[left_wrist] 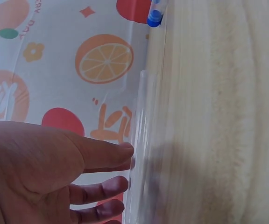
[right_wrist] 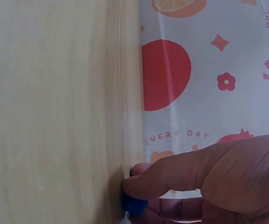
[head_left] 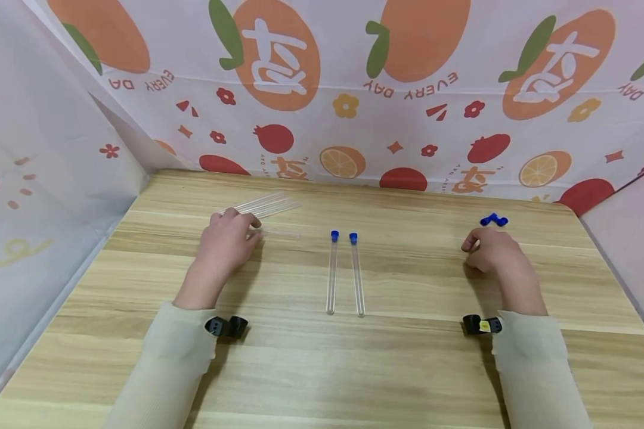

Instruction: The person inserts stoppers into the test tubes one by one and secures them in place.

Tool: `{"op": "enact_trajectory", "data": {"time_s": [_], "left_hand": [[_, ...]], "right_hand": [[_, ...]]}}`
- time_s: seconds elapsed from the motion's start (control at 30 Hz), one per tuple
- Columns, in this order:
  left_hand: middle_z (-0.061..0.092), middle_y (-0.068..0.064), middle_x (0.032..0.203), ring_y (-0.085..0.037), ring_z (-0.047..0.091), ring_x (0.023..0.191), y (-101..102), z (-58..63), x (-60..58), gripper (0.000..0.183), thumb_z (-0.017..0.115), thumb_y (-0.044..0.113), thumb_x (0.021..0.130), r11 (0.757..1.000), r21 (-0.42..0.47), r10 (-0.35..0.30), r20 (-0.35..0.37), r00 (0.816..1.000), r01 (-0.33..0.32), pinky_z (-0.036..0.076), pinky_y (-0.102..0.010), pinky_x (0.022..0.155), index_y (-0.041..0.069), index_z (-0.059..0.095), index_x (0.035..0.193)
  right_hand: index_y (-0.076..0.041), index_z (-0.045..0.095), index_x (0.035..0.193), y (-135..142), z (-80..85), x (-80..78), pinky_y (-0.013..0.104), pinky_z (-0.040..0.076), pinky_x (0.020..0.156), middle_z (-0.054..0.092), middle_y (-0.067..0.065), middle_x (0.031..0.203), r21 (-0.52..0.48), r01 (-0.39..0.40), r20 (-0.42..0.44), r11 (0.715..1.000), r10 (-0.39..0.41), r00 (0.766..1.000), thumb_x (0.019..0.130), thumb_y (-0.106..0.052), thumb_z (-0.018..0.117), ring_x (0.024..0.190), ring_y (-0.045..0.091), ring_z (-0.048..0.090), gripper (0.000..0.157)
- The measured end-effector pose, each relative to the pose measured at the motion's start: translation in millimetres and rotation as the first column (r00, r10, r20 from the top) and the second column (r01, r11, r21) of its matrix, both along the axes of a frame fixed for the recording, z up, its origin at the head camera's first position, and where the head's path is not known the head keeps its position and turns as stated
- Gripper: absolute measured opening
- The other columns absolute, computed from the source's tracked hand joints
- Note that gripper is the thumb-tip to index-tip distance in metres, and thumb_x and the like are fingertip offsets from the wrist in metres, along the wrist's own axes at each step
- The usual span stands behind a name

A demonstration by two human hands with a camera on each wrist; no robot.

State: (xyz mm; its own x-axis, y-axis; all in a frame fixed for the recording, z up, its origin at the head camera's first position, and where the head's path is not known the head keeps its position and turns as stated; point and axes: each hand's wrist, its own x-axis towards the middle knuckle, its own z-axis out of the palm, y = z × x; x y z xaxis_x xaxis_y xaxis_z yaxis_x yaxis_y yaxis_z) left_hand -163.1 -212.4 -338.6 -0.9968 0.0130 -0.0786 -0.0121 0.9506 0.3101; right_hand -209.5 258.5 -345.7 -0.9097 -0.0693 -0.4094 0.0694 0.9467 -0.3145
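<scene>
My left hand (head_left: 229, 238) hovers low at the back left, thumb and fingers apart. A single clear test tube (head_left: 281, 234) lies by its fingertips, and several more clear tubes (head_left: 265, 205) are just behind. In the left wrist view, the thumb tip (left_wrist: 125, 150) overlaps the edge of a tube (left_wrist: 144, 116). On the right, my right hand (head_left: 496, 256) has loosely bent fingers close in front of several loose blue caps (head_left: 494, 219). In the right wrist view, blue caps (right_wrist: 134, 204) show partly behind the thumb (right_wrist: 146, 185).
Two test tubes with blue caps, one left (head_left: 333, 274) and one right (head_left: 357, 274), lie side by side mid-table. The wooden table (head_left: 408, 369) meets a fruit-print cloth (head_left: 311, 131) along its back edge. Both wrists wear small black cameras.
</scene>
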Motion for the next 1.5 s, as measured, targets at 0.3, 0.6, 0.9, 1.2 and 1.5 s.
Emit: {"op": "enact_trajectory", "data": {"time_s": [0.3,0.6,0.9,1.2,1.5], "left_hand": [[0.057,-0.028,0.115,-0.049,0.044,0.108,3,0.2,2.8,0.026,0.069,0.017,0.089,1.0,-0.005,-0.027,-0.026,0.999,0.027,0.045,-0.057,0.082,0.003,0.071,0.111],[0.055,-0.026,0.114,-0.048,0.042,0.109,5,0.7,5.1,0.032,0.083,0.019,0.08,0.998,0.013,-0.067,0.005,0.998,0.067,0.043,-0.058,0.086,0.009,0.072,0.108],[0.056,-0.021,0.115,-0.047,0.039,0.11,7,-3.5,4.2,0.025,0.082,0.016,0.081,0.994,0.048,-0.095,0.03,0.995,0.094,0.039,-0.059,0.086,0.016,0.075,0.105],[0.057,-0.016,0.116,-0.048,0.035,0.119,10,-0.7,4.6,0.011,0.081,0.016,0.083,0.99,0.053,-0.131,0.056,0.99,0.128,0.031,-0.064,0.09,0.021,0.074,0.089],[0.065,-0.009,0.113,-0.041,0.048,0.111,18,5.9,6.6,0.004,0.074,0.021,0.091,0.972,0.077,-0.228,0.045,0.973,0.224,0.036,-0.063,0.089,0.02,0.07,0.092]], "right_hand": [[-0.004,0.062,0.104,-8,-1.1,3.4,0.036,0.045,0.067,0.061,0.012,0.088,-0.013,0.0,0.012,1.0,0.0,1.0,0.088,-0.013,0.07,0.084,0.03,0.055,0.019],[-0.004,0.063,0.104,-12,-2.1,4.6,0.035,0.045,0.066,0.062,0.011,0.086,-0.025,-0.007,-0.005,1.0,0.006,1.0,0.088,-0.012,0.069,0.08,0.028,0.056,0.02],[-0.006,0.064,0.103,-16,-3.4,5.2,0.035,0.045,0.066,0.063,0.01,0.087,-0.023,-0.012,-0.011,1.0,0.011,1.0,0.086,-0.013,0.07,0.081,0.027,0.056,0.02],[-0.005,0.064,0.104,-20,-3.0,5.7,0.033,0.046,0.064,0.064,0.009,0.086,-0.047,-0.023,-0.01,0.999,0.023,1.0,0.087,-0.012,0.07,0.076,0.023,0.058,0.019],[-0.007,0.068,0.111,-27,-2.6,5.8,0.037,0.052,0.072,0.067,0.016,0.104,-0.093,-0.03,-0.054,0.995,0.025,0.998,0.091,-0.015,0.067,0.088,0.028,0.061,0.022]]}}
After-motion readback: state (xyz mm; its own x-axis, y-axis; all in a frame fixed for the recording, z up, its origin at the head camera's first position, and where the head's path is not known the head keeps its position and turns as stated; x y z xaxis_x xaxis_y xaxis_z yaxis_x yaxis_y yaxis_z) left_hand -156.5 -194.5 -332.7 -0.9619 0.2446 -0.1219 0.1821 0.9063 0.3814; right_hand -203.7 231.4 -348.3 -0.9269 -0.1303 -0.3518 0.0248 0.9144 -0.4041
